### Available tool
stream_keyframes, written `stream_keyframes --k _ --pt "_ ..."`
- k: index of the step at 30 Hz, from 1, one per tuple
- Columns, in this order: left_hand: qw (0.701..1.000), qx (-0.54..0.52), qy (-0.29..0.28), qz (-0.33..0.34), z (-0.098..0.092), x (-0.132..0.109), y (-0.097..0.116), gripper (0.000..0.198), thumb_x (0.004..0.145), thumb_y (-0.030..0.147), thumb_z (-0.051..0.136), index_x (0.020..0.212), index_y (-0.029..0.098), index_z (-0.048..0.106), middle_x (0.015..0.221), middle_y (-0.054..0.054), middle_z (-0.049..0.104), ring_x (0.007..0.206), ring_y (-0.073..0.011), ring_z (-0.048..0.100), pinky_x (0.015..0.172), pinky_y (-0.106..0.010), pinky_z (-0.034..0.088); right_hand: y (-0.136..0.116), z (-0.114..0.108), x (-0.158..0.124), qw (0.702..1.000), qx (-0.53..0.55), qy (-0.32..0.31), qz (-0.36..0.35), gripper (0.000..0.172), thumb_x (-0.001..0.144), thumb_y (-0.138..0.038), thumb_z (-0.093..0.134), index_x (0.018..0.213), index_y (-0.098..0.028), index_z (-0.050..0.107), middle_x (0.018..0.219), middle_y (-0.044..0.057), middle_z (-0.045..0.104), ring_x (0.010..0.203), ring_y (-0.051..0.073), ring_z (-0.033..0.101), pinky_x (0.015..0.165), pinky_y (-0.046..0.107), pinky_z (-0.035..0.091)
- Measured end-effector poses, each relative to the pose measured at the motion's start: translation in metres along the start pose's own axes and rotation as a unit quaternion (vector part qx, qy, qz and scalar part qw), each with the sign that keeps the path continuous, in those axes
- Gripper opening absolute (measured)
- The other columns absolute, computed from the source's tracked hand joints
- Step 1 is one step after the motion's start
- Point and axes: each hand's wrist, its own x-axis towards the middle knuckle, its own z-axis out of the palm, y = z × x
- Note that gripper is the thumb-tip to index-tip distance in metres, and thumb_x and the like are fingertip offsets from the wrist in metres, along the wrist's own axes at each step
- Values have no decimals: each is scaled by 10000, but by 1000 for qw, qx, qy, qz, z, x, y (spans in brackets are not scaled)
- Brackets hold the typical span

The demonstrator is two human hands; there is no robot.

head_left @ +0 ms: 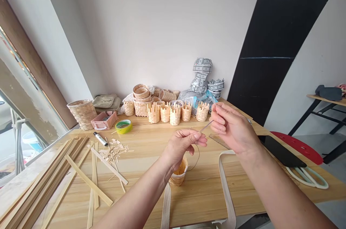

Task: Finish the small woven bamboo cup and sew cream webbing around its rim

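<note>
My left hand (pixel 186 142) is closed in a pinch on a dark thread (pixel 199 155), which loops down to a small woven basket (pixel 178 179) below it. A straight grey strand (pixel 207 126) spans the gap between my two hands. My right hand (pixel 229 122), raised a little higher, has thumb and forefinger pressed together on something thin and pale at their tips, too fine to make out. The basket stands on the wooden table (pixel 200 196), partly hidden behind my left hand and wrist.
Small woven baskets (pixel 175 114) line the back, beside wrapped grey bundles (pixel 202 67). Left lie wood strips (pixel 40 178), offcuts (pixel 116 151), a marker (pixel 100 138) and tape (pixel 123 126). Right are a phone (pixel 281 149) and scissors (pixel 310 178). A pale strap (pixel 226 185) crosses the front.
</note>
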Motion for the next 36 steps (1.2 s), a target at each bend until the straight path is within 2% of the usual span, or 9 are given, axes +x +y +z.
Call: stream_keyframes --k 8,15,21,24,29,33,36 --pt "998 56 10 17 -7 -2 3 295 730 388 590 761 105 669 760 -108 674 737 -179 616 426 -159 312 -4 1 -4 1000 -7 0 -9 121 780 -251 582 705 -172 531 500 -65 351 395 29 291 371 144 246" --pt "993 89 33 70 -9 1 0 277 697 387 610 673 120 677 725 -87 654 729 -176 564 460 -186 370 -4 -2 -7 999 -16 3 -33 113 776 -268 580 719 -185 529 525 -56 395 396 36 303 375 163 245" --pt "986 94 69 115 -13 2 -5 255 670 378 634 652 131 699 685 -51 574 629 -123 471 481 -196 382 -4 -2 -10 995 -16 53 -86 112 768 -299 593 728 -215 531 766 -24 531 413 18 352 382 178 245" --pt "988 79 82 107 -16 0 -8 238 662 360 645 631 128 686 712 -54 574 662 -131 486 442 -175 368 -4 -2 -13 992 0 69 -105 91 783 -287 580 734 -219 544 799 -25 520 417 11 350 385 176 242" --pt "992 46 103 55 -17 -2 -18 247 673 357 645 643 113 649 852 -97 633 849 -192 555 387 -137 328 -9 3 -20 991 6 65 -115 92 800 -275 559 725 -220 558 745 -24 505 414 20 336 389 192 237" --pt "998 11 54 19 -13 -6 -25 276 686 389 632 663 121 569 854 -108 653 880 -215 602 360 -130 340 -13 13 -23 989 -12 48 -139 86 796 -277 564 727 -226 557 664 -29 491 430 39 357 400 197 245" --pt "1000 -8 -11 -18 -12 -11 -28 311 706 431 600 671 142 493 749 -80 663 669 -184 651 304 -128 290 -14 18 -21 988 -34 36 -148 99 789 -294 572 720 -226 552 634 -30 486 446 52 373 401 192 257"
